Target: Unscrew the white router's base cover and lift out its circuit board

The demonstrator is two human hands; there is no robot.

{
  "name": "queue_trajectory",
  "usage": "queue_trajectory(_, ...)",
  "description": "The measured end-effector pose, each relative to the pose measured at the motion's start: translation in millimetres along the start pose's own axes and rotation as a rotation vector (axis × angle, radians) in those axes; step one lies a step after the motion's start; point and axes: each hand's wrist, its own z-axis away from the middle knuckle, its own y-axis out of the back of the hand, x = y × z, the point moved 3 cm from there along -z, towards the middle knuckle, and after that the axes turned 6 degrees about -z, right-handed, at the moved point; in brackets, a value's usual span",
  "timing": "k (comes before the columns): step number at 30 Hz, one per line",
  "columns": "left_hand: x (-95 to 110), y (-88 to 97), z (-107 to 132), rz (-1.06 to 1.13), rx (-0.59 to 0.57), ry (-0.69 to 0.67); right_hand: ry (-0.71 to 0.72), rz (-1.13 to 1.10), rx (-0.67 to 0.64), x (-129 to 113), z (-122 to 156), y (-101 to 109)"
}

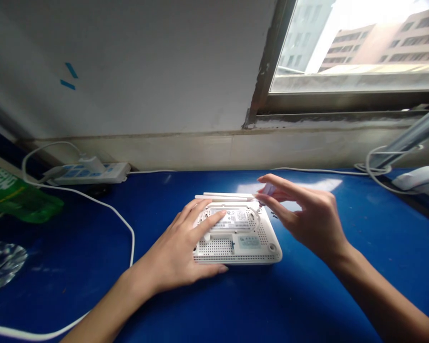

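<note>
A white router (250, 255) lies upside down on the blue table, its labels and vent holes facing up. Two white antennas (229, 196) fold along its far edge. My left hand (178, 243) grips the router's left side, fingers over the underside and thumb along the near edge. Above the far right corner, my right hand (300, 209) pinches a small tool with a pale purple handle (269, 189), which looks like a short screwdriver. Its tip is at or close to that corner; whether it touches, I cannot tell. Small dark bits, perhaps screws (275, 216), lie beside the router.
A white power strip (93, 173) with a plug sits at the back left, its white cable (121, 219) looping across the blue table (379, 267). At left are a green bottle (21, 200) and clear plastic (2, 264). A metal pole (407, 136) rises at right.
</note>
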Motion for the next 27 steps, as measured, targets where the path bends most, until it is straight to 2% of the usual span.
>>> queue_trajectory(2,-0.3,-0.4,0.0,0.002,0.0,0.001,0.004,0.13,0.079,-6.6,1.3,0.7)
queue_trajectory(4,-0.7,-0.7,0.2,-0.002,0.004,0.001,0.022,0.174,0.097,-10.8,3.8,0.5)
queue_trajectory(9,-0.7,-1.2,0.8,-0.015,0.005,-0.017,-0.015,-0.145,-0.138,-2.2,5.4,-0.7)
queue_trajectory(11,-0.8,-1.1,1.1,-0.016,0.01,-0.018,-0.062,-0.225,-0.165,3.0,3.8,1.2)
queue_trajectory(13,-1.0,-1.2,1.4,-0.015,0.012,-0.015,-0.1,-0.209,-0.133,4.2,2.3,2.7)
queue_trajectory(16,-1.3,-1.7,1.9,-0.008,0.008,-0.006,-0.114,-0.036,-0.012,-3.0,3.1,1.8)
queue_trajectory(19,-1.1,-1.9,2.3,-0.004,0.012,-0.001,-0.042,0.16,0.107,-15.7,7.3,-2.9)
queue_trajectory(21,-0.8,-1.7,2.4,-0.003,0.015,-0.001,-0.006,0.221,0.113,-20.7,9.3,-5.6)
queue_trajectory(24,-0.5,-0.7,2.2,0.001,0.019,-0.009,-0.032,0.244,0.023,-19.0,5.0,-1.2)
queue_trajectory(27,-0.5,0.1,1.5,0.003,0.014,-0.014,-0.026,0.245,-0.21,-11.6,-10.4,10.9)
